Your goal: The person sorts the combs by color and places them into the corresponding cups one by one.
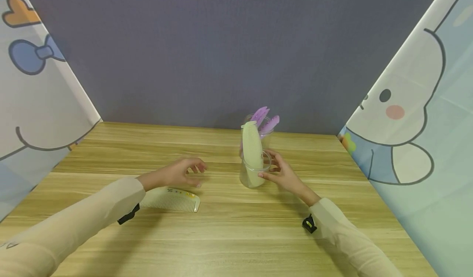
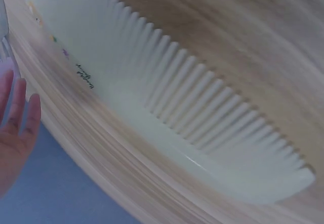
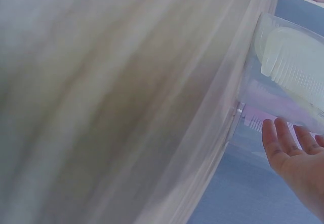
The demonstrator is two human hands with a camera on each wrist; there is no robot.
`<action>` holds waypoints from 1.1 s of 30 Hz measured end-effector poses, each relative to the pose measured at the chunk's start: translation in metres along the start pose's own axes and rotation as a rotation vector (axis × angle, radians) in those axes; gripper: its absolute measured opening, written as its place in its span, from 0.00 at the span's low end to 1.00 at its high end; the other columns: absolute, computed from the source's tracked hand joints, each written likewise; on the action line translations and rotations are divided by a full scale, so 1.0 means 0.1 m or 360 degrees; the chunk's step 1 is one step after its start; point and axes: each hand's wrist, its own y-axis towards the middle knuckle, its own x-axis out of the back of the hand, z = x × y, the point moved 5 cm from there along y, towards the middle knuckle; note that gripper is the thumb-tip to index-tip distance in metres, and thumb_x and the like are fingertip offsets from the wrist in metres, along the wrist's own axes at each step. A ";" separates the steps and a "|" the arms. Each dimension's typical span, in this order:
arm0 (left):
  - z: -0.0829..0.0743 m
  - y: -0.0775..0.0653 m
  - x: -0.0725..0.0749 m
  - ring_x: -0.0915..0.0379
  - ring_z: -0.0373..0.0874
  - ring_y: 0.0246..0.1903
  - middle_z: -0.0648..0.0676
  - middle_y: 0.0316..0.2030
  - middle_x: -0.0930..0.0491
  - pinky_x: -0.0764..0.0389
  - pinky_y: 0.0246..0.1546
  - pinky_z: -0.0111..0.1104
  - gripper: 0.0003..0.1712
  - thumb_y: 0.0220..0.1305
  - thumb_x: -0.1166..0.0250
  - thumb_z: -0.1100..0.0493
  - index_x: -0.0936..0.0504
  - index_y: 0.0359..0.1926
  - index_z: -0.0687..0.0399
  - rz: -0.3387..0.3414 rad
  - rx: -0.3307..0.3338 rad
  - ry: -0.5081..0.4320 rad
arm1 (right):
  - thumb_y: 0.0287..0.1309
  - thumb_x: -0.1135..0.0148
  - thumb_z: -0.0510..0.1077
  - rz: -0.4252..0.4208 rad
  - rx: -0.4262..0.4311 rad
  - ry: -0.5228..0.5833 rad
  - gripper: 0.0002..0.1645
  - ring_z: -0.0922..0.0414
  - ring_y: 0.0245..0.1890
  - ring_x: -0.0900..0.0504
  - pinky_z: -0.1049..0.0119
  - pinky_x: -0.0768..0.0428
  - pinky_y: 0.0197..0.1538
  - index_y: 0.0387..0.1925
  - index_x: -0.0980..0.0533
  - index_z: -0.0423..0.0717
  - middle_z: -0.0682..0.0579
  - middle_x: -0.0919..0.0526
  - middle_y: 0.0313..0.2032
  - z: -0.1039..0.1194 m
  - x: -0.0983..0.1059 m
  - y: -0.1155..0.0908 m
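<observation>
A pale green comb (image 1: 173, 199) with small printed pictures lies flat on the table beneath my left hand (image 1: 184, 171). That hand hovers with relaxed fingers and holds nothing; the comb (image 2: 152, 117) fills much of the left wrist view. At the middle right stands a clear cup (image 1: 244, 177), with another pale green comb (image 1: 253, 145) leaning upright in it. My right hand (image 1: 282, 176) holds this cup from its right side, thumb at the near rim and fingers round the far side. In the right wrist view the fingers (image 3: 286, 145) lie alongside the cup.
Behind the front cup stands a second clear cup (image 1: 268, 139) with purple combs (image 1: 269, 126) sticking out. A dark grey panel (image 1: 221, 55) rises at the back of the wooden table (image 1: 229, 236). Cartoon-printed sheets (image 1: 425, 145) flank both sides.
</observation>
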 end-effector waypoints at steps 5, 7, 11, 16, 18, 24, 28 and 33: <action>0.01 -0.09 -0.02 0.27 0.53 0.44 0.57 0.45 0.22 0.23 0.40 0.45 0.28 0.51 0.31 0.56 0.27 0.52 0.59 0.0061 -0.0041 -0.0029 | 0.46 0.35 0.30 0.0005 0.0001 0.0005 0.43 0.35 0.52 0.29 0.41 0.27 0.51 0.63 0.46 0.30 0.30 0.33 0.57 0.01 0.00 0.00; 0.02 -0.12 -0.03 0.27 0.53 0.44 0.57 0.44 0.22 0.23 0.39 0.45 0.27 0.50 0.30 0.56 0.27 0.51 0.60 0.0093 -0.0037 -0.0058 | 0.47 0.35 0.30 0.0008 0.0000 0.0011 0.43 0.35 0.53 0.29 0.41 0.27 0.51 0.63 0.46 0.30 0.30 0.34 0.58 0.01 0.00 0.00; 0.04 -0.18 -0.04 0.28 0.52 0.44 0.56 0.45 0.22 0.24 0.42 0.44 0.28 0.48 0.29 0.55 0.26 0.51 0.59 0.0170 -0.0008 -0.0074 | 0.47 0.35 0.30 0.0007 0.0003 0.0024 0.43 0.35 0.53 0.29 0.41 0.27 0.51 0.63 0.46 0.31 0.30 0.34 0.58 0.01 0.00 -0.01; 0.05 -0.24 -0.06 0.27 0.50 0.44 0.55 0.46 0.22 0.24 0.45 0.42 0.30 0.46 0.28 0.54 0.26 0.50 0.59 0.0257 0.0020 -0.0067 | 0.47 0.35 0.30 0.0002 0.0001 0.0012 0.43 0.35 0.53 0.29 0.42 0.27 0.51 0.63 0.46 0.31 0.31 0.34 0.58 0.00 0.00 -0.01; 0.04 -0.26 -0.07 0.27 0.50 0.44 0.55 0.45 0.22 0.24 0.45 0.41 0.30 0.45 0.27 0.55 0.26 0.50 0.59 0.0287 0.0021 -0.0073 | 0.47 0.35 0.30 0.0003 0.0001 0.0006 0.43 0.35 0.53 0.29 0.42 0.27 0.51 0.63 0.46 0.31 0.30 0.34 0.58 0.00 0.00 0.00; 0.03 -0.28 -0.11 0.28 0.46 0.42 0.52 0.43 0.23 0.24 0.44 0.36 0.31 0.41 0.26 0.57 0.26 0.49 0.57 0.0362 0.0019 -0.0095 | 0.47 0.35 0.30 0.0014 0.0009 0.0010 0.44 0.35 0.53 0.29 0.42 0.27 0.50 0.63 0.46 0.31 0.30 0.34 0.58 0.01 0.00 0.00; 0.01 -0.29 -0.12 0.29 0.44 0.41 0.52 0.43 0.24 0.23 0.43 0.34 0.31 0.41 0.26 0.57 0.26 0.49 0.56 0.0388 0.0007 -0.0084 | 0.47 0.35 0.31 0.0011 0.0024 0.0009 0.43 0.36 0.52 0.28 0.43 0.27 0.50 0.63 0.46 0.33 0.31 0.33 0.57 -0.08 0.00 0.01; 0.01 -0.30 -0.12 0.30 0.43 0.40 0.51 0.43 0.24 0.23 0.41 0.32 0.31 0.39 0.25 0.57 0.26 0.48 0.56 0.0411 0.0018 -0.0098 | 0.47 0.34 0.34 -0.0013 0.0035 0.0007 0.44 0.39 0.52 0.27 0.46 0.25 0.50 0.64 0.44 0.40 0.35 0.31 0.57 -0.26 0.01 0.03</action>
